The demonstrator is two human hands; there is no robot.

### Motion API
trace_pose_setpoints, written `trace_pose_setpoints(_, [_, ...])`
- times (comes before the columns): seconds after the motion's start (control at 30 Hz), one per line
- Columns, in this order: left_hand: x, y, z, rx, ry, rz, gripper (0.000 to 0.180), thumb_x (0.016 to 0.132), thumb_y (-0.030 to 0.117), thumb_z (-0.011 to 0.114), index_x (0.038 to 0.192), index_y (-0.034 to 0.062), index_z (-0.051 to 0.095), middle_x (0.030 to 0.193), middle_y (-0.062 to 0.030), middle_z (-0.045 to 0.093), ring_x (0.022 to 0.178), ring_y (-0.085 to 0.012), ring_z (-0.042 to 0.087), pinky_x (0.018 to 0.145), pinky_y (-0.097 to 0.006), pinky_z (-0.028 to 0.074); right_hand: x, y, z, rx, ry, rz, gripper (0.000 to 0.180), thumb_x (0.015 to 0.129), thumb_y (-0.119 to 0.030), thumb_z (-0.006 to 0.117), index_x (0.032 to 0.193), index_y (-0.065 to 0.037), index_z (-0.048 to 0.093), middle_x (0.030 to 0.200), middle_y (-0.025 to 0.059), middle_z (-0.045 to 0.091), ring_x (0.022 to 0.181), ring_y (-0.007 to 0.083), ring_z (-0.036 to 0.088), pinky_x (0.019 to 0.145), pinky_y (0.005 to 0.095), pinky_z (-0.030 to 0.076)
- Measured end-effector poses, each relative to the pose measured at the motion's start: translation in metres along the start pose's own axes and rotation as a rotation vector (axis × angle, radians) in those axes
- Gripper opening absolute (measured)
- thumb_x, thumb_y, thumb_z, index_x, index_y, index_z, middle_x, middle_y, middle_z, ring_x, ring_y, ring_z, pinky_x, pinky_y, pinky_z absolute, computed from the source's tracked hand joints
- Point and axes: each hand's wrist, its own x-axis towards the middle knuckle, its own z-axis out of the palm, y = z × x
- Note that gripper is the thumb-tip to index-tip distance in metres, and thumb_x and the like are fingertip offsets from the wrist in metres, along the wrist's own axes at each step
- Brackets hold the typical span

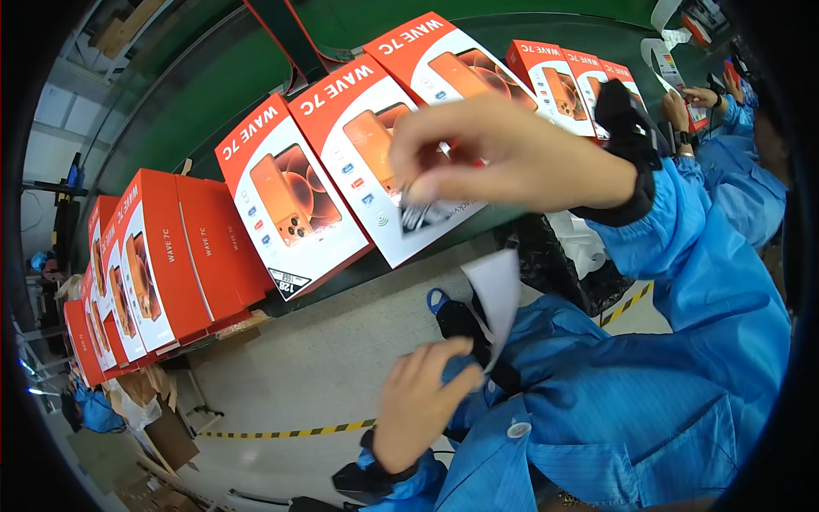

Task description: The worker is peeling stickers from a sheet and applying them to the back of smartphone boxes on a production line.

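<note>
My right hand point(512, 158) is closed in a pinch above a white and orange phone box point(384, 205), blurred by motion. At its fingertips is a small black-and-white sticker point(420, 217), close to that box's lower corner. Lower down, away from the bench, my left hand point(420, 401) has its fingers bent around the lower end of a curling white paper strip point(499, 290). The phone box on the left point(286, 200) carries a similar dark sticker point(290, 280) on its near corner. Another phone box point(452, 64) lies to the right, partly behind my right hand.
Stacked orange phone boxes point(192, 256) stand at the bench's left end. Several more boxes point(554, 85) lie farther right, by a co-worker's hands point(682, 107). A black bin bag point(546, 264) hangs below the green bench point(205, 128). Yellow-black tape point(290, 433) marks the floor.
</note>
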Motion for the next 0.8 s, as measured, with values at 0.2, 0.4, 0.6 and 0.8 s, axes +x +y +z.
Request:
trace_pose_setpoints(0.2, [0.054,-0.001,0.020,0.170,0.261,-0.174,0.018,0.061,0.009,0.063,0.076,0.0044,0.053,0.119,-0.0155,0.042,0.087,-0.0267,0.050,0.067,-0.034,0.041,0.021,0.021,0.019,-0.156,-0.288,0.067,0.008,0.069,-0.009,0.053,0.068,-0.002,0.050,0.061,0.0051,0.050,0.058,0.0159,0.048,0.058,0.0285,0.038])
trace_pose_setpoints(0.4, [0.061,-0.013,0.036,0.285,0.443,-0.059,0.007,0.064,0.008,0.053,0.068,0.0069,0.046,0.121,-0.0180,0.041,0.087,-0.0222,0.051,0.064,-0.029,0.040,0.024,0.020,0.019,-0.228,-0.343,0.044,0.008,0.073,-0.008,0.054,0.073,-0.001,0.051,0.062,0.0053,0.050,0.057,0.0142,0.047,0.054,0.0266,0.038])
trace_pose_setpoints(0.6, [0.061,-0.014,0.037,0.278,0.423,-0.088,0.008,0.064,0.008,0.053,0.069,0.0069,0.047,0.122,-0.0155,0.041,0.086,-0.0222,0.050,0.066,-0.030,0.041,0.023,0.024,0.018,-0.170,-0.330,0.032,0.007,0.073,-0.006,0.053,0.072,0.000,0.050,0.062,0.0060,0.049,0.057,0.0143,0.046,0.054,0.0262,0.039])
trace_pose_setpoints(0.8, [0.060,-0.013,0.037,0.263,0.407,-0.116,0.008,0.064,0.009,0.053,0.070,0.0074,0.048,0.122,-0.0140,0.041,0.087,-0.0226,0.050,0.066,-0.031,0.040,0.025,0.027,0.020,-0.143,-0.286,-0.041,0.007,0.066,-0.006,0.050,0.063,0.001,0.049,0.056,0.0096,0.049,0.051,0.0187,0.045,0.052,0.0287,0.037])
